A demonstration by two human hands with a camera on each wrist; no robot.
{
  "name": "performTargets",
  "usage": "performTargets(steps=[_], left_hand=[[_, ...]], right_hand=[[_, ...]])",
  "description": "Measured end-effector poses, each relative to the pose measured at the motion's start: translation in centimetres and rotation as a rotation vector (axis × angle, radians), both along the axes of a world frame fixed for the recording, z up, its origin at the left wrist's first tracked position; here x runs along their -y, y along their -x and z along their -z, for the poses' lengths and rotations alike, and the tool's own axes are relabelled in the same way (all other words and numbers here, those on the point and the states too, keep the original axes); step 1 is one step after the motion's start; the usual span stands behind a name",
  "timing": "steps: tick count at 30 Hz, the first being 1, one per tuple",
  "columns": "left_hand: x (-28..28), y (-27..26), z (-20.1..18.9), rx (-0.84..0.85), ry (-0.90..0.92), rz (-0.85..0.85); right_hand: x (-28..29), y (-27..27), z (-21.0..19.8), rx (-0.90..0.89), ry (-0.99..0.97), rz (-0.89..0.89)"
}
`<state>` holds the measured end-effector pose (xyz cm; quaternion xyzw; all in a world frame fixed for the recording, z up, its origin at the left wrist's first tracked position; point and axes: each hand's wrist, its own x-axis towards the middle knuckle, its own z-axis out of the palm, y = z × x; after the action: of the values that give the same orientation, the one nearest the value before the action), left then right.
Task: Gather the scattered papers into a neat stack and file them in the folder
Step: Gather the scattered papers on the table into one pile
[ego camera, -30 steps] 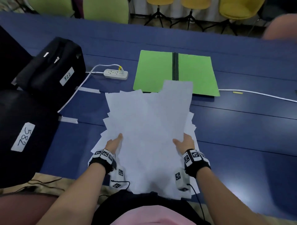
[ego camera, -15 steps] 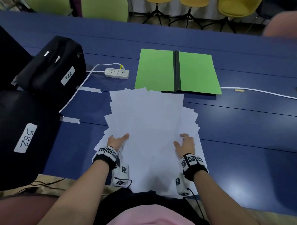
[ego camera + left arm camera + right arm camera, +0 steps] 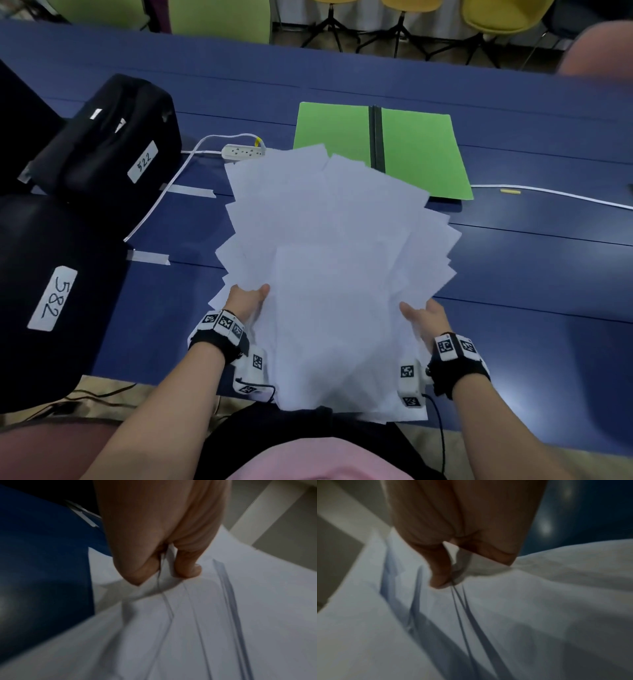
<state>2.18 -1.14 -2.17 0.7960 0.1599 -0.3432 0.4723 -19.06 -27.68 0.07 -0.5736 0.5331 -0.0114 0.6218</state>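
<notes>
A loose, fanned pile of white papers (image 3: 335, 260) is held up over the blue table (image 3: 534, 267), its far corners overlapping the near edge of the open green folder (image 3: 421, 150). My left hand (image 3: 246, 299) pinches the pile's left edge, thumb on top and fingers beneath; the left wrist view shows the sheets (image 3: 197, 622) clamped between thumb and fingers (image 3: 137, 573). My right hand (image 3: 426, 317) grips the right edge the same way, and the right wrist view shows the papers (image 3: 505, 615) pinched under the thumb. The sheets are uneven, with edges sticking out at several angles.
A white power strip (image 3: 244, 151) with its cord lies left of the folder. Two black cases labelled 522 (image 3: 113, 150) and 582 (image 3: 51, 294) stand at the left. A white cable (image 3: 555, 193) runs along the table at the right. Chairs stand beyond the far edge.
Half a second ago the pile lay flatter with both hands on top of it. Now both hands pinch its side edges and the pile is lifted, its far end over the folder.
</notes>
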Motion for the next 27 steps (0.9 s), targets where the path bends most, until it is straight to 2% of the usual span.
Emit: performTargets(steps=[2, 5, 8, 10, 12, 14, 17, 19, 21, 23, 27], left_hand=[[0.1, 0.0, 1.8, -0.073, -0.035, 0.115], [2.3, 1.9, -0.5, -0.080, -0.077, 0.319], [4.6, 2.9, -1.1, -0.041, -0.087, 0.380], [5.5, 3.3, -1.4, -0.005, -0.085, 0.405], [6.0, 3.3, -1.3, 0.037, -0.042, 0.403], [5.7, 2.9, -1.2, 0.099, -0.062, 0.332], [3.6, 1.0, -1.2, 0.201, -0.381, 0.186], [1.6, 0.1, -1.3, 0.127, -0.624, 0.036], [0.3, -0.2, -1.6, 0.032, -0.720, -0.063], [0.1, 0.0, -1.3, -0.041, -0.731, -0.069], [2.4, 1.8, -0.9, -0.089, -0.664, 0.084]], right_hand=[[-0.1, 0.3, 0.8, 0.022, -0.144, 0.021], [-0.3, -0.1, 2.8, -0.088, -0.249, -0.058], [0.1, -0.6, 2.9, -0.192, -0.240, -0.128], [-0.2, -1.0, 1.9, -0.232, -0.129, -0.152], [-0.5, -1.2, 1.7, -0.233, 0.034, -0.095], [-0.6, -1.0, 1.9, -0.222, 0.089, -0.015], [-0.3, -0.1, 1.7, -0.211, 0.084, 0.070], [0.4, 0.6, 1.7, -0.204, 0.102, 0.135], [0.9, 0.9, 1.5, -0.231, 0.158, 0.155], [1.2, 0.9, 1.6, -0.277, 0.196, 0.175], [0.8, 0.3, 1.8, -0.320, 0.286, 0.178]])
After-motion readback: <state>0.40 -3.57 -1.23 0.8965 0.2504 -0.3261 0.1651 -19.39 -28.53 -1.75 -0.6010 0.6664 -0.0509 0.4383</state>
